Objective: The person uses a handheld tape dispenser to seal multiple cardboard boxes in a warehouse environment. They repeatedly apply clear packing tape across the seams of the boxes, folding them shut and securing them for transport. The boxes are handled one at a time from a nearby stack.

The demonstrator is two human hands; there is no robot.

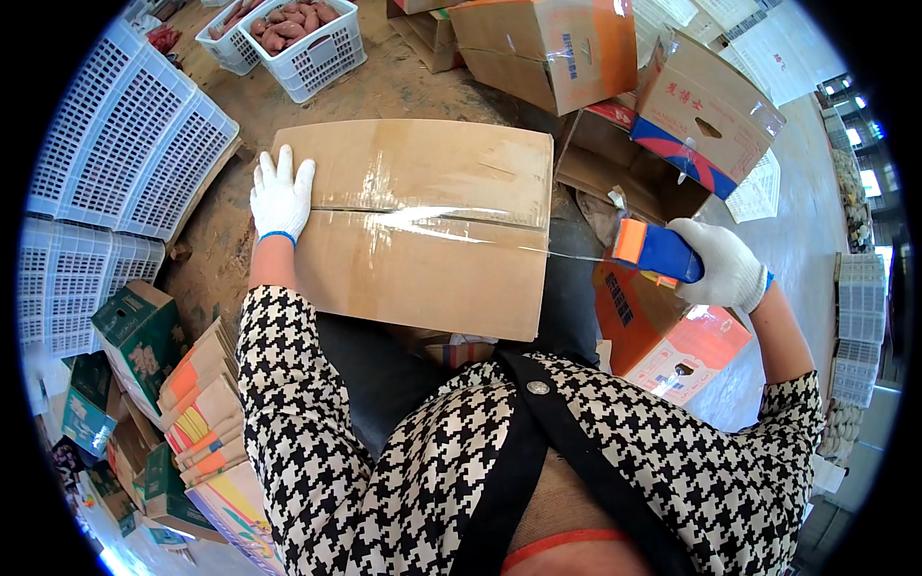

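Note:
A closed cardboard box (432, 281) lies before me, its two flaps meeting along a middle seam. My left hand (279, 191), in a white knit glove, rests flat with fingers spread on the box's left end. To the right of the box, my gloved right hand (720, 266) grips a blue and orange tape dispenser (659, 250). From the dispenser a strip of clear tape (576, 255) stretches left to the box's right edge. Shiny clear tape also shows along the seam. The tape roll itself cannot be made out.
White plastic crates (137, 129) are stacked at the left. Sweet potatoes (288, 27) fill a crate (328, 61) at the top. Opened cardboard boxes (706, 115) stand at the upper right, an orange and pink box (684, 353) near my right arm. Flattened cartons (209, 403) and green boxes (137, 338) lie lower left.

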